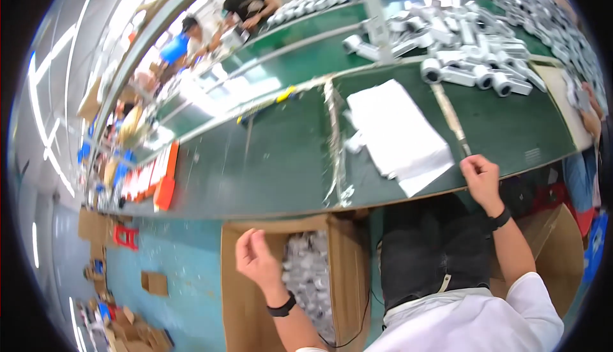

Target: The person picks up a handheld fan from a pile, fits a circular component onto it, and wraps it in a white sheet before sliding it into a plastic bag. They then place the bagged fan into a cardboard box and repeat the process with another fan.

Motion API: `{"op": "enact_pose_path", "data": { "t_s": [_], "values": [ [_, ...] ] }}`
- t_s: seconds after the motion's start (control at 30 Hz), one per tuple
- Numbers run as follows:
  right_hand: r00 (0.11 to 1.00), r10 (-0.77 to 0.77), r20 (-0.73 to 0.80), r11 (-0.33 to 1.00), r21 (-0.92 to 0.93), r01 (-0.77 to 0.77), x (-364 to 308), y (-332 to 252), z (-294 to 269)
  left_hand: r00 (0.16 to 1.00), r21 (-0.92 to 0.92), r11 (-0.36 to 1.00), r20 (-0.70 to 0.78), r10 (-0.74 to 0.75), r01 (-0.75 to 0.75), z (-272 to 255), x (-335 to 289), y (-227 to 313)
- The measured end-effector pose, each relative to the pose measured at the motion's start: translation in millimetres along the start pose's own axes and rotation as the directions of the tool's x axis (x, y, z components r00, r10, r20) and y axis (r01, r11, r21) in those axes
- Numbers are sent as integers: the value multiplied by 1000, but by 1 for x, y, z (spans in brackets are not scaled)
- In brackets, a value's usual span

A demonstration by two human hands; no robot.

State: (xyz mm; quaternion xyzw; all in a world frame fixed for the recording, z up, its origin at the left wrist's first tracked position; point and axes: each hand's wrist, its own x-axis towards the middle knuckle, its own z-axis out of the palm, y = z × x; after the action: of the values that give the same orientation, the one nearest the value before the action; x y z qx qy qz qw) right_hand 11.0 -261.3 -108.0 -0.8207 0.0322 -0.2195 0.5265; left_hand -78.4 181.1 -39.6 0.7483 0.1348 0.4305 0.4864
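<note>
My left hand [257, 261], with a dark band at the wrist, is raised over a cardboard box [231, 301]. Its fingers are curled in and nothing shows in them. Inside the box lie several grey wrapped pieces [308, 275]. At the front edge of the green worktable [281, 154], my right hand [482, 176] is closed, thumb against fingers. Whether it pinches something is too small to make out. A narrow beige strip [449, 112] on the tabletop runs toward its fingertips. To the left of that hand lies a stack of white sheets [399, 135].
Many white-grey cylindrical-ended housings [469, 52] are heaped at the back right, beside a metal post [375, 20]. Orange bins [165, 176] stand on the left. Another open cardboard box [559, 250] is at my right. A co-worker's hand [590, 112] reaches in there; other people sit across.
</note>
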Motion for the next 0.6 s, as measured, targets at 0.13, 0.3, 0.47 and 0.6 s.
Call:
{"op": "enact_pose_path", "data": {
  "t_s": [0.13, 0.3, 0.47, 0.6],
  "values": [
    [995, 71, 64, 989, 124, -79, -5, -12, -14, 965, -214, 966, 247, -93, 148, 125, 0, 7],
    [989, 32, 145, 976, 207, -62, 13, -17, -66, 934, -27, 975, 295, -202, 220, 191, -13, -49],
    [986, -128, 112, 946, -284, 155, 97, -37, -103, 897, -96, 937, 337, -286, 335, 185, -10, -22],
    [939, -293, 178, 736, -585, 341, 171, -1, -55, 906, -100, 951, 346, -242, 292, 193, -12, -27]
  ]
}}
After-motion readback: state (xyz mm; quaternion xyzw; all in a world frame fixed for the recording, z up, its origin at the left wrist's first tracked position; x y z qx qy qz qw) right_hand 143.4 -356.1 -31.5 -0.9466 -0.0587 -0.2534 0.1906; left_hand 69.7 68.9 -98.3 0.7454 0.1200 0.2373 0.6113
